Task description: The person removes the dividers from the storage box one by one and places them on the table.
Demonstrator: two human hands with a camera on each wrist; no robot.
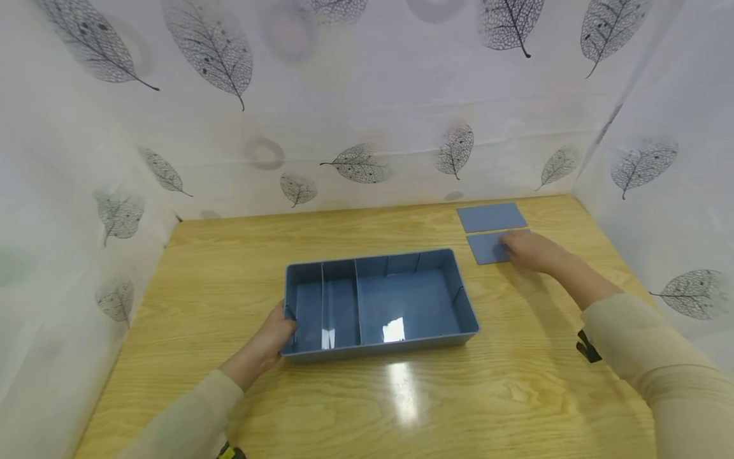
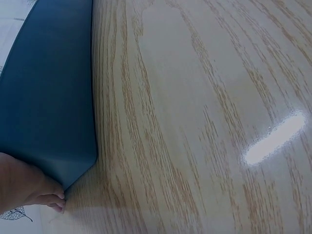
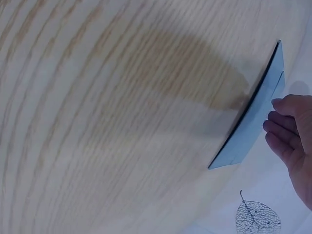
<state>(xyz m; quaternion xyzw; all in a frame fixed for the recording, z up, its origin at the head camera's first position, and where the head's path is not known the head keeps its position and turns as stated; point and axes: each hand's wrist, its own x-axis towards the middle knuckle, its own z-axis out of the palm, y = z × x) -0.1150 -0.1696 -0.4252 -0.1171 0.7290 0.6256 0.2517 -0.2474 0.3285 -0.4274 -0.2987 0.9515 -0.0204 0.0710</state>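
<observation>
A blue-grey rectangular storage box (image 1: 413, 290) stands on the table, with two upright dividers (image 1: 359, 303) parting its left side into narrow compartments. My left hand (image 1: 274, 338) grips its left end wall, thumb over the rim; in the left wrist view that hand (image 2: 29, 187) is at a corner of the box (image 2: 48, 92). At the back right lie two flat blue-grey panels, a far one (image 1: 493, 217) and a near one (image 1: 484, 248). My right hand (image 1: 533, 250) is over the right part of the near panel, fingers loosely bent; contact is unclear. The right wrist view shows this hand (image 3: 295, 136) beside the panel (image 3: 246, 129).
The wood-grain table (image 1: 218, 268) is bounded by white leaf-print cloth (image 1: 390, 115) at the back and both sides. Dark strap-like pieces (image 1: 587, 347) show near the sleeves. Light glares off the table in front of the box.
</observation>
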